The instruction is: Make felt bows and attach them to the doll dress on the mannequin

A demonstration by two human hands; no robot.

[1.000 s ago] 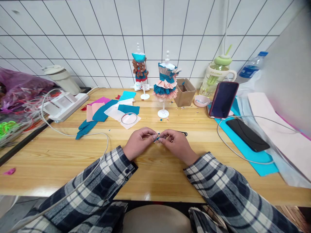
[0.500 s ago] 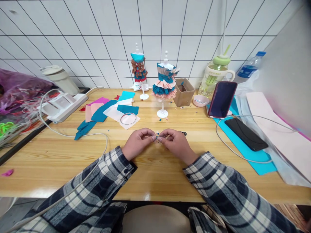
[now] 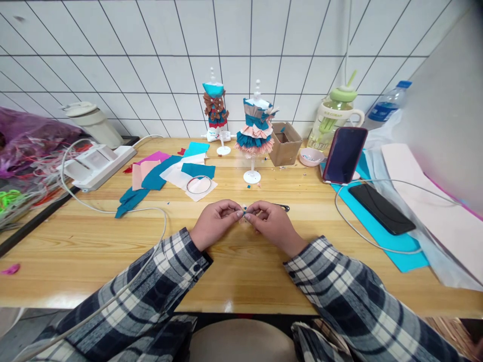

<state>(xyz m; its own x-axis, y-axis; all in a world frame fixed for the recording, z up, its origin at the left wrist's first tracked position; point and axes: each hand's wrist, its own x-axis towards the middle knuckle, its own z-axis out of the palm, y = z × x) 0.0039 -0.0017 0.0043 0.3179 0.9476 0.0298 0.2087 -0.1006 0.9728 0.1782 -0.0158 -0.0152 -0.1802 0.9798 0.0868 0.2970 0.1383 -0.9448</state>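
Over the middle of the wooden table (image 3: 234, 266), my left hand (image 3: 219, 221) and my right hand (image 3: 273, 223) meet fingertip to fingertip. Both pinch one tiny piece of blue and pale paper (image 3: 244, 213), mostly hidden by the fingers. A black-handled tool (image 3: 284, 207) lies behind my right hand, partly covered by it. Beyond the hands stands a small white dress form (image 3: 252, 176) in a ruffled blue, pink and grey paper dress (image 3: 255, 131). A second form wears a brown, blue and red outfit (image 3: 215, 108) farther back.
Crepe paper pieces (image 3: 160, 173) and a ring (image 3: 199, 185) lie back left. A cardboard box (image 3: 286, 146), pink bowl (image 3: 311, 157), upright phone (image 3: 345, 155), flat phone (image 3: 381, 207) and cup (image 3: 337, 113) are right. A white cable (image 3: 165, 221) crosses my left sleeve; a power strip (image 3: 100, 168) sits left.
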